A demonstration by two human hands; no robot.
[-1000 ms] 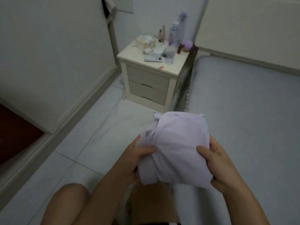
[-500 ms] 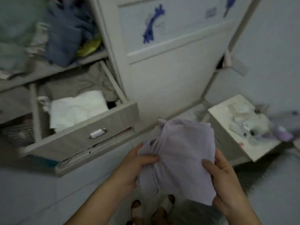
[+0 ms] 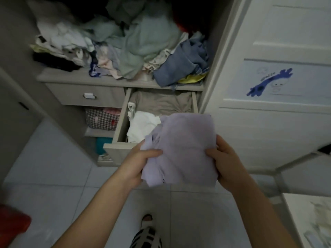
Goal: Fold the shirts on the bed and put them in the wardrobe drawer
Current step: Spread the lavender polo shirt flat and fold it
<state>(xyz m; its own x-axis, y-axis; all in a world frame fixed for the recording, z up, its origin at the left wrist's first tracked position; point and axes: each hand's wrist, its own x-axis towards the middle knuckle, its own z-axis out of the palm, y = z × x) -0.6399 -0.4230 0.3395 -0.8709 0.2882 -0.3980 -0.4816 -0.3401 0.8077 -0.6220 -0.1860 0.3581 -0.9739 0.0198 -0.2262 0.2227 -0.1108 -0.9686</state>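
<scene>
Both hands grip a folded lilac shirt (image 3: 184,149) in the air, left hand (image 3: 138,161) thumb curled over its left edge, right hand (image 3: 225,163) thumb over its right edge. Shirt hangs above the front of the open wardrobe drawer (image 3: 121,122), which already holds a white garment (image 3: 143,126) and a beige one (image 3: 161,102); messy clothes pile (image 3: 125,43) on shelf above

You've got the folded lavender shirt (image 3: 184,149) up in the air, a soft, roughly square bundle with loose folds bunched along its left edge, and it sits right over the front of the open wardrobe drawer (image 3: 119,126). That drawer is pulled well out below the cluttered shelf, pale wood-grain sides showing. Inside it lie a folded white garment (image 3: 141,126) toward the front left and a taupe one (image 3: 161,102) behind it.
</scene>
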